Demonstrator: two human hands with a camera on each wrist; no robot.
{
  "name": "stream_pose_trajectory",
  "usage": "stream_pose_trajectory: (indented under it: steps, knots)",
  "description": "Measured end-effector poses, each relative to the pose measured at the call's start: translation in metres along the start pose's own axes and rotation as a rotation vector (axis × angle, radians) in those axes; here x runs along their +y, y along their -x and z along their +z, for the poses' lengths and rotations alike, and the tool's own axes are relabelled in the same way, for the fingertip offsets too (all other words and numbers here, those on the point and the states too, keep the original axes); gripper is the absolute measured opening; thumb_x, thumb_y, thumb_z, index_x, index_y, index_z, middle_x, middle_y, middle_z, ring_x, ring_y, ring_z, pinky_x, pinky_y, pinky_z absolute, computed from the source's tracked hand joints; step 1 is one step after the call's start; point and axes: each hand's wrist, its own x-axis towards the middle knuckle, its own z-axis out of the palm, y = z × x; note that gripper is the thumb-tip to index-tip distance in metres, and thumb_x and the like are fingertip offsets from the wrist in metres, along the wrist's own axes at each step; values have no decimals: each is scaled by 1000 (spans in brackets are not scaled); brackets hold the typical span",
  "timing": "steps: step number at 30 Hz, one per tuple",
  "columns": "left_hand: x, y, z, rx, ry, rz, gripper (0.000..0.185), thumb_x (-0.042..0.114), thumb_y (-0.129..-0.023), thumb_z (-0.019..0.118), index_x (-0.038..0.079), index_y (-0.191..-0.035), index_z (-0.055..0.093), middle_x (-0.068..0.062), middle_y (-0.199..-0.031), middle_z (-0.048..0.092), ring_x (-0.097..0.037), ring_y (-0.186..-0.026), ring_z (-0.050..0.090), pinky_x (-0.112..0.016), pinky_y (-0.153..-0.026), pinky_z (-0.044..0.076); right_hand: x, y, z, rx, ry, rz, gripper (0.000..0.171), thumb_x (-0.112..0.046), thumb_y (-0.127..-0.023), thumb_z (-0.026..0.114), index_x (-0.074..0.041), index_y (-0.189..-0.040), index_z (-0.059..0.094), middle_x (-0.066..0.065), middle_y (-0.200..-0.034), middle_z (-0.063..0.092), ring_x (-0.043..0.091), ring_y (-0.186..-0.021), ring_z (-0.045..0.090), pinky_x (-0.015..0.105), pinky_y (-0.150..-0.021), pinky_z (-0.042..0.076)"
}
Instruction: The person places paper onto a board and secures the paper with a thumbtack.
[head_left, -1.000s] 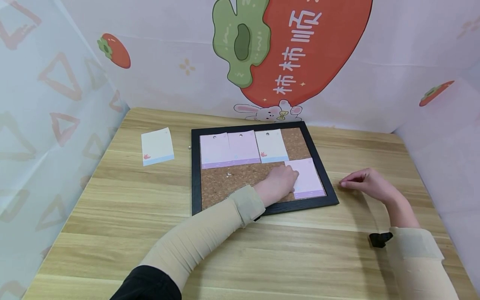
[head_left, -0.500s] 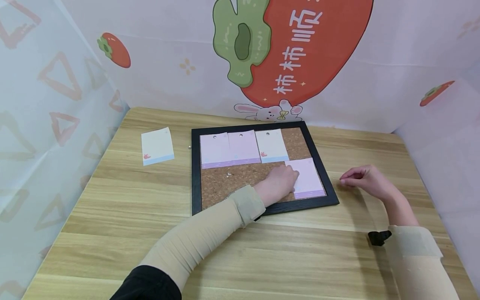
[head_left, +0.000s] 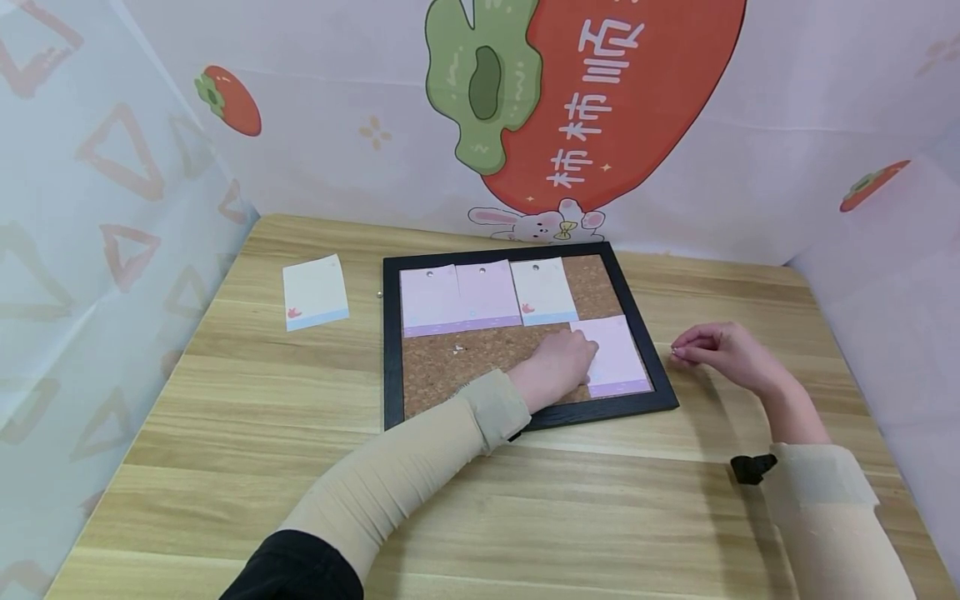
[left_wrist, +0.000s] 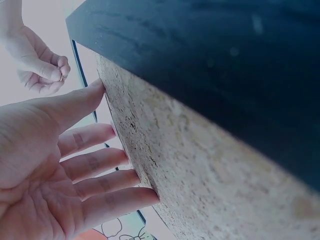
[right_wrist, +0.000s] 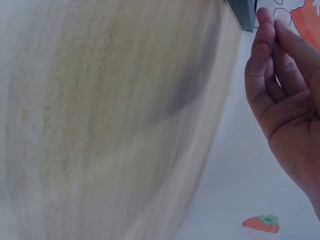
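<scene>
My left hand (head_left: 557, 364) presses a purple-edged note sheet (head_left: 617, 354) against the lower right of a cork board (head_left: 495, 358). In the left wrist view its fingers (left_wrist: 107, 172) lie fairly straight, tips on the sheet's edge. Just off the board's right side, my right hand (head_left: 723, 357) pinches a small thumbtack (left_wrist: 61, 78) between thumb and fingertips; only a bit of it shows. Two purple-edged sheets (head_left: 487, 292) and one blue-edged sheet (head_left: 543, 292) hang along the board's top, each with a silver tack near its upper edge.
A loose blue-edged sheet (head_left: 315, 292) lies on the wooden table (head_left: 225, 433), left of the board. A tiny silver tack (head_left: 379, 295) is by the black frame (head_left: 392, 350). Small shiny bits (head_left: 458, 350) lie on the cork. Patterned cloth walls (head_left: 337, 150) enclose the table.
My right hand has shifted slightly left and up, closer to the board, and the small shiny tack now shows at its fingertips. The left hand stays on the sheet.
</scene>
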Motion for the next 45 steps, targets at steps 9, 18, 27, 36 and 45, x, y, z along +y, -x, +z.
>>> stream_pose_trajectory:
  steps: [9, 18, 27, 36, 45]
  knots:
    - [-4, -3, 0, 2, -60, 11, 30, 38, -95, 67, 18, -117, 69, 2, -110, 73, -13, -101, 69, -27, -86, 58, -9, -7, 3, 46, 70, -58, 12, -11, -93, 70, -4, -99, 77, 13, -96, 77, -3, -79, 67, 14, -70, 54]
    - [-5, 1, 1, 55, -136, 38, 31, 43, -94, 67, 20, -113, 71, 4, -104, 74, -13, -96, 68, -25, -82, 57, -20, -22, 7, 21, 93, -7, 13, -16, -94, 70, -6, -99, 77, 11, -91, 77, 12, -76, 68, 24, -70, 55]
    - [-6, 0, 0, 47, -121, 32, 33, 44, -94, 68, 20, -116, 70, 4, -107, 74, -14, -98, 68, -26, -82, 57, -34, -40, 15, -6, 115, 36, 18, -23, -94, 71, -8, -100, 77, 9, -92, 77, 10, -77, 68, 25, -73, 56]
    - [-7, -2, 1, 49, -123, 31, 36, 45, -93, 68, 19, -118, 70, 3, -108, 74, -15, -98, 68, -27, -83, 57, -43, -57, 24, -11, 113, 24, 16, -17, -94, 70, -5, -101, 76, 12, -90, 76, 11, -73, 64, 25, -68, 56]
    - [-7, -4, 2, 41, -124, 31, 39, 46, -93, 68, 19, -120, 69, 3, -108, 74, -16, -99, 68, -27, -85, 57, -53, -71, 33, -21, 112, 45, 18, -18, -94, 70, -5, -104, 77, 11, -81, 74, 18, -70, 61, 23, -64, 51]
